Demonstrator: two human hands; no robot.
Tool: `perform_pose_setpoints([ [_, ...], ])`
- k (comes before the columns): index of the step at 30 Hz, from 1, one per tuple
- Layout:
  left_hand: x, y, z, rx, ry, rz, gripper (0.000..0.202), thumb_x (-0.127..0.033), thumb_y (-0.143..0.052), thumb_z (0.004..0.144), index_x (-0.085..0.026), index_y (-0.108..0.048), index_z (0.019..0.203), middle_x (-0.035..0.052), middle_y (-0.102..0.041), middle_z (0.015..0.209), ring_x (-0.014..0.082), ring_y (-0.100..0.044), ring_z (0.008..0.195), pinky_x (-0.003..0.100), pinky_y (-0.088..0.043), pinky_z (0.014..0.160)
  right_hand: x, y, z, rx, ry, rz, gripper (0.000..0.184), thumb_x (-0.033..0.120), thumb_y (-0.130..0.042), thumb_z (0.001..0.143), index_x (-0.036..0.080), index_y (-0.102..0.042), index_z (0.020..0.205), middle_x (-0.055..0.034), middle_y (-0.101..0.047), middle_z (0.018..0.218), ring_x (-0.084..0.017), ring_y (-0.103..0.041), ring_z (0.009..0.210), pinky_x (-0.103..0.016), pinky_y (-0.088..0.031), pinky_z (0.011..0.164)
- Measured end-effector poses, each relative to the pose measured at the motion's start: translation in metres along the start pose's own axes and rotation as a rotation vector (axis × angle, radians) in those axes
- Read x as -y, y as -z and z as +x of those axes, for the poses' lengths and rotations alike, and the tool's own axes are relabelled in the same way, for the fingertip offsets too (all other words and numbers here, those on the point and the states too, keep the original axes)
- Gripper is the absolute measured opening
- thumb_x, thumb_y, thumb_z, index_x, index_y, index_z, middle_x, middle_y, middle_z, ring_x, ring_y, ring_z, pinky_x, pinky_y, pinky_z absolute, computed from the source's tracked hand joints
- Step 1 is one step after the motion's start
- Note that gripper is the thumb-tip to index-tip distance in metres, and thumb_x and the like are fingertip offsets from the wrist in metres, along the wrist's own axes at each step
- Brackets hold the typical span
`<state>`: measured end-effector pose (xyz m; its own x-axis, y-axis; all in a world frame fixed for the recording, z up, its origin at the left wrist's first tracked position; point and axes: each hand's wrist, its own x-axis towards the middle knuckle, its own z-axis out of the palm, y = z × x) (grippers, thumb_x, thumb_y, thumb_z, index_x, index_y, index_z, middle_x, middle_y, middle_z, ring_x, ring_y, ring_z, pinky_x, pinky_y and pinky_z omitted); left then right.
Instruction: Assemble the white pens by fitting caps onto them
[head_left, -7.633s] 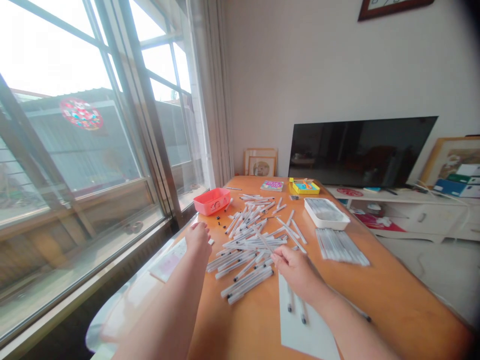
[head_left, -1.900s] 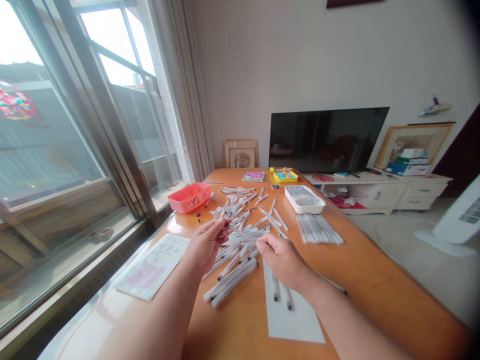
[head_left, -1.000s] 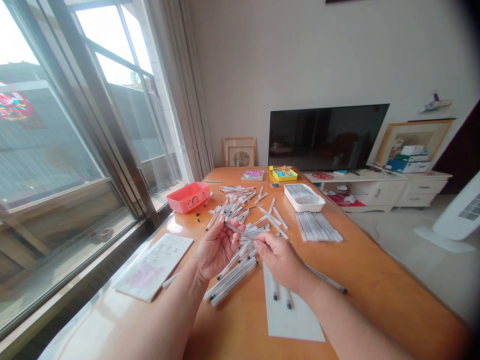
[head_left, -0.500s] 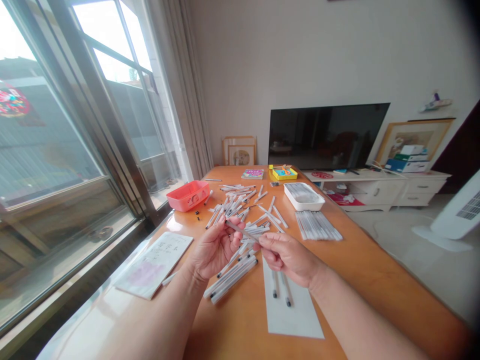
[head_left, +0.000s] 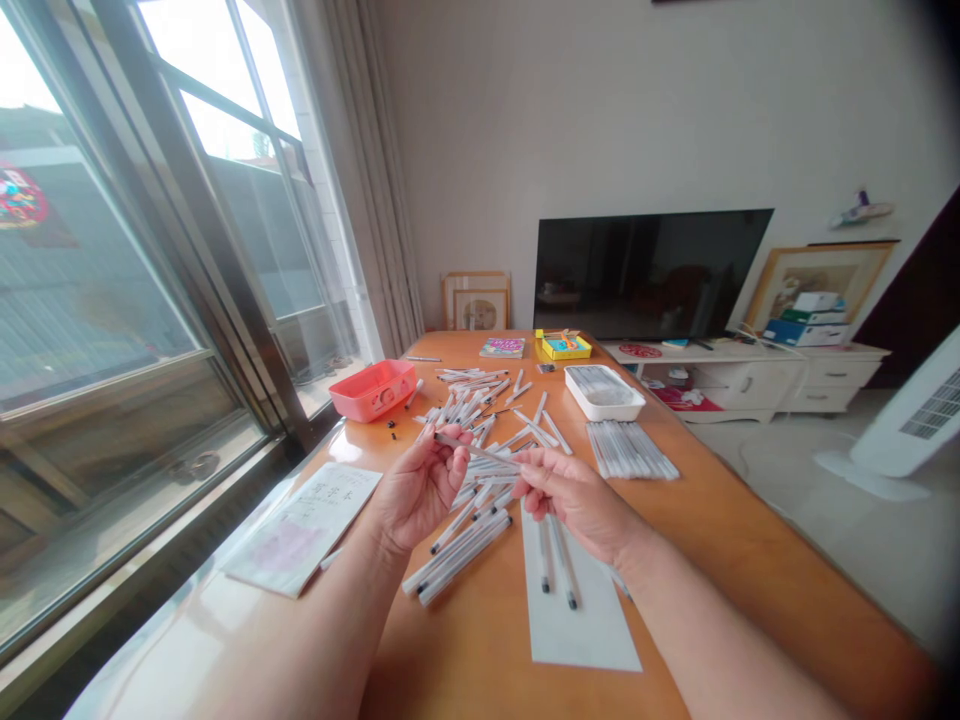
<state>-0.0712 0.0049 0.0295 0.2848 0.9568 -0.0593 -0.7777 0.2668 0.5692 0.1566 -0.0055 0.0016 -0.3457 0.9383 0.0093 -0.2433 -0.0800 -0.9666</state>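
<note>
Between my two hands a slim pen is held up, slanting slightly down to the right. My left hand pinches its dark end, and my right hand grips the other end. Many loose pens with clear barrels and black ends lie in a pile below and behind my hands. Under my right hand is a white sheet of paper, with two pens lying on it. A row of pens lies side by side to the right of the pile.
A white tray holding pens stands at the right edge. On the left are a red basket, small black caps and a notebook. Farther back lie a booklet and a yellow box. A window borders the left side.
Both hands still hold the pen; they have drawn slightly apart, the left one moving a little left. More of the pen shows between them. The camera view has shifted slightly.
</note>
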Motion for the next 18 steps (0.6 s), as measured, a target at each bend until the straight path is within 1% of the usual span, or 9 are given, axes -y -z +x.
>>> perform_pose_setpoints([
  [2,-0.0001,-0.0004,0.0002,-0.019,-0.008,-0.007,0.027,-0.027,-0.050,0.099,-0.009,-0.070,0.098,0.0126,-0.073,0.097,0.0128,-0.071,0.081,0.020,-0.061,0.077,-0.0011,-0.0024,0.0001,-0.022,0.043,-0.070,0.034,0.045,-0.069,0.085,0.018,-0.064,0.104,-0.0040,-0.070,0.082,-0.012,-0.058,0.062,-0.024,-0.045,0.059],
  [5,-0.0002,-0.0020,-0.0004,-0.028,-0.010,-0.014,0.027,-0.027,-0.050,0.099,-0.010,-0.071,0.099,0.0126,-0.073,0.097,0.0124,-0.071,0.080,0.020,-0.061,0.075,-0.0025,-0.0050,0.0013,-0.048,0.089,-0.146,0.033,0.049,-0.064,0.088,0.016,-0.063,0.093,-0.0036,-0.069,0.077,-0.011,-0.056,0.060,-0.024,-0.044,0.058],
  [9,-0.0006,-0.0035,-0.0016,-0.029,-0.016,-0.014,0.026,-0.026,-0.050,0.099,-0.011,-0.071,0.101,0.0120,-0.074,0.097,0.0117,-0.071,0.080,0.020,-0.061,0.076,-0.0041,-0.0053,0.0031,-0.052,0.113,-0.178,0.040,0.055,-0.058,0.091,0.016,-0.061,0.080,-0.0022,-0.066,0.070,-0.009,-0.052,0.054,-0.023,-0.041,0.053],
  [12,0.0000,-0.0037,-0.0016,-0.023,-0.022,-0.004,0.024,-0.026,-0.052,0.098,-0.012,-0.071,0.102,0.0104,-0.073,0.097,0.0112,-0.071,0.079,0.019,-0.061,0.075,-0.0057,-0.0045,0.0040,-0.066,0.098,-0.173,0.041,0.057,-0.058,0.090,0.017,-0.061,0.080,-0.0021,-0.066,0.070,-0.010,-0.052,0.053,-0.023,-0.040,0.051],
  [18,0.0024,-0.0041,0.0004,-0.020,-0.048,0.001,0.030,-0.030,-0.049,0.100,-0.012,-0.070,0.109,0.0107,-0.074,0.101,0.0116,-0.071,0.082,0.019,-0.061,0.076,-0.0059,-0.0056,0.0028,-0.079,0.105,-0.155,0.040,0.055,-0.057,0.092,0.017,-0.062,0.083,-0.0020,-0.067,0.073,-0.009,-0.053,0.054,-0.023,-0.041,0.051],
])
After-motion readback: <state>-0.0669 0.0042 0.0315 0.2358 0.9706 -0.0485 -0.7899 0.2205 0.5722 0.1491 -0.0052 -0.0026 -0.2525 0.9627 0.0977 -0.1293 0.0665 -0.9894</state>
